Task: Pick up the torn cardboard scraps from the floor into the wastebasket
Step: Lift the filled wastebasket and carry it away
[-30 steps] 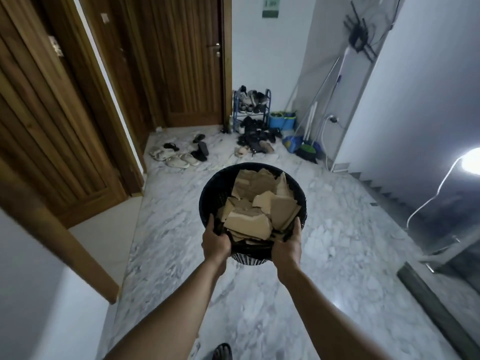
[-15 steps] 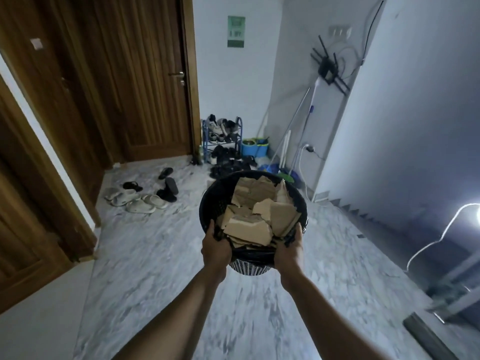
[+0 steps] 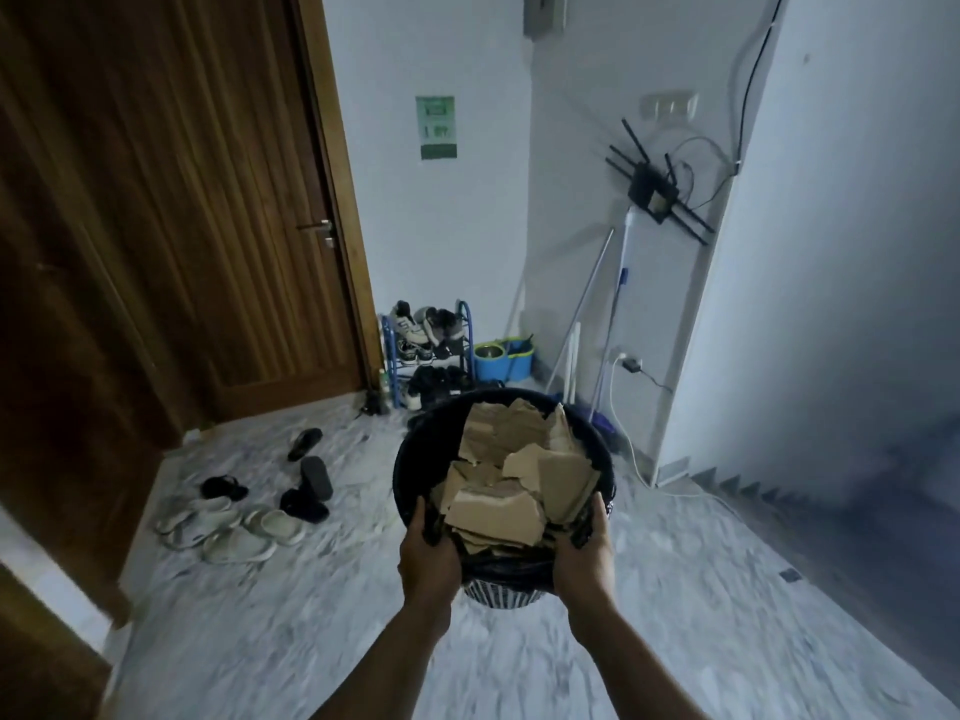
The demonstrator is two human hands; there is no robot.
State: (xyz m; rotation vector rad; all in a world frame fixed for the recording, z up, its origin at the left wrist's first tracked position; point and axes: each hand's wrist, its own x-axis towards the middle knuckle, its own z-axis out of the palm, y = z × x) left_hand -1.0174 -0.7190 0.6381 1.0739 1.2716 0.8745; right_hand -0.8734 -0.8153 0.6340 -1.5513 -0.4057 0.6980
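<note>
A black round wastebasket (image 3: 415, 459) is held up in the air in front of me, above the marble floor. It is heaped with several torn brown cardboard scraps (image 3: 498, 506). My left hand (image 3: 428, 558) grips the near rim on the left side, thumb over the edge. My right hand (image 3: 584, 556) grips the near rim on the right side in the same way. The basket's slotted lower wall shows between my wrists.
Sandals and slippers (image 3: 234, 527) lie scattered on the floor to the left. A blue shoe rack (image 3: 426, 345), a blue mop bucket (image 3: 501, 361) and mop poles (image 3: 608, 324) stand at the far wall. A wooden door (image 3: 208, 200) is left; stairs (image 3: 753, 491) descend right.
The view has tilted up and swung right, showing more of the far wall. Both hands keep their grip on the basket, which stays in front of me.
</note>
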